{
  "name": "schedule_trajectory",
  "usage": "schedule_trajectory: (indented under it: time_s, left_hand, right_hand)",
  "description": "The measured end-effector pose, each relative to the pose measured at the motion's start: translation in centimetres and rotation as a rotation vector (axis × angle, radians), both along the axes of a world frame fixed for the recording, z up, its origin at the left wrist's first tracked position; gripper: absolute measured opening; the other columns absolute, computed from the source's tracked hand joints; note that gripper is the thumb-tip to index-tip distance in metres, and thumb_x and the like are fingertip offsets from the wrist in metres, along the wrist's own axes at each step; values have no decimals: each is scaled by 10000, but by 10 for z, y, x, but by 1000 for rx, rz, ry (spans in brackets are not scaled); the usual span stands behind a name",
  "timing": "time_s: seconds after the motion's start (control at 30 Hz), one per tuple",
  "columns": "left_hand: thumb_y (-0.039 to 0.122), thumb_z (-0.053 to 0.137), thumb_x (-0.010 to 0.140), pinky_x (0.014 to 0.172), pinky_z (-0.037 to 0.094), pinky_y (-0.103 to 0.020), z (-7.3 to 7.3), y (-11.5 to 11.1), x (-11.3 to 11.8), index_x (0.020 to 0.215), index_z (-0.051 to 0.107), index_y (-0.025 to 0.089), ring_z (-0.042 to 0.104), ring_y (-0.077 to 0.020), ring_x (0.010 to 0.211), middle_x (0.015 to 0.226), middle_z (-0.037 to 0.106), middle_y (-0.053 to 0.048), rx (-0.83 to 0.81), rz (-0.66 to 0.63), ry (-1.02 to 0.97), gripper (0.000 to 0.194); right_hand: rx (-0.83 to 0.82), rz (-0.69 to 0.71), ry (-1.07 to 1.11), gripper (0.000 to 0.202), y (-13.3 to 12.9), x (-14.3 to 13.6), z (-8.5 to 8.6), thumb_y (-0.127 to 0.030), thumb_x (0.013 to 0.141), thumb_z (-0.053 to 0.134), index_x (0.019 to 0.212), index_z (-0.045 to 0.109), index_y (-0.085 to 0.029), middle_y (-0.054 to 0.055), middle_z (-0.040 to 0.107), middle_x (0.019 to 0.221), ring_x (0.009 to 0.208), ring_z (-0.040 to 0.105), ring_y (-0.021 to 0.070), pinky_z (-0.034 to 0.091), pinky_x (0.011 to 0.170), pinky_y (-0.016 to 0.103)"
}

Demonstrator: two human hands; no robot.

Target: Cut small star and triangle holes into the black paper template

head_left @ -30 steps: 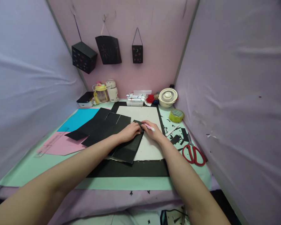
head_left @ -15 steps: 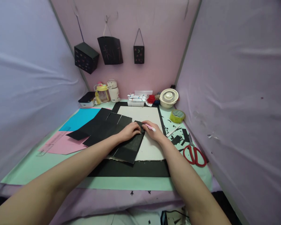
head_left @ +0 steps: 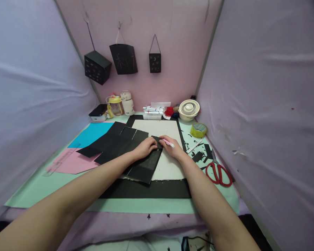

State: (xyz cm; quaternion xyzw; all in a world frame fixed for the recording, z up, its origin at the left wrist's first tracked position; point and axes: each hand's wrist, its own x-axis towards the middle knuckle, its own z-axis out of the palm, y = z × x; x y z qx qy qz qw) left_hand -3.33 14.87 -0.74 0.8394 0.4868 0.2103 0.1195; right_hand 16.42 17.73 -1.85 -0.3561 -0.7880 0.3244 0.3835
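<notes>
My left hand (head_left: pixel 147 147) presses on a cut and creased sheet of black paper (head_left: pixel 143 170), its fingers curled together near the right edge. Beside it, my right hand (head_left: pixel 170 144) is closed around a slim pink pen-shaped tool (head_left: pixel 168 142); its tip is hidden by the fingers. Both hands meet at a narrow flap at the upper right of the black paper. Beneath lies a whitish board (head_left: pixel 170 170) with a rough front edge, on top of a larger black sheet (head_left: pixel 146 190).
Red-handled scissors (head_left: pixel 219 174), black scraps (head_left: pixel 197 157), a white stick (head_left: pixel 194 146) and a tape roll (head_left: pixel 199 129) lie right. Blue paper (head_left: pixel 90 134), pink paper (head_left: pixel 75 164) and a clear ruler (head_left: pixel 61 161) lie left. Markers (head_left: pixel 154 111), bottles (head_left: pixel 127 104) and bowls (head_left: pixel 189 109) line the back.
The whole view has shifted slightly, with the scene sitting a little lower. Both hands keep nearly the same place on the black paper, and the right still holds the pink tool.
</notes>
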Motion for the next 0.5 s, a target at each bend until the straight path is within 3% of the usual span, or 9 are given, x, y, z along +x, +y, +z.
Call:
schedule_trajectory:
  time_s: [0.23, 0.5]
  left_hand:
    - [353, 593, 934, 878, 520, -421, 4, -5, 5, 1095, 618, 149, 617, -200, 996, 1114, 629, -72, -38, -57, 43, 262]
    - [351, 581, 943, 842, 541, -405, 3, 0, 9, 1162, 592, 151, 626, -196, 975, 1142, 619, -80, -93, 59, 32, 296]
  right_hand:
    - [-11, -4, 0, 299, 0, -1, 1, -390, 906, 516, 1093, 669, -215, 45, 715, 1003, 879, 642, 197, 472, 819, 320]
    - [-19, -2, 14, 312, -1, -1, 0, -395, 904, 514, 1104, 668, -212, 48, 715, 992, 877, 644, 199, 472, 808, 313]
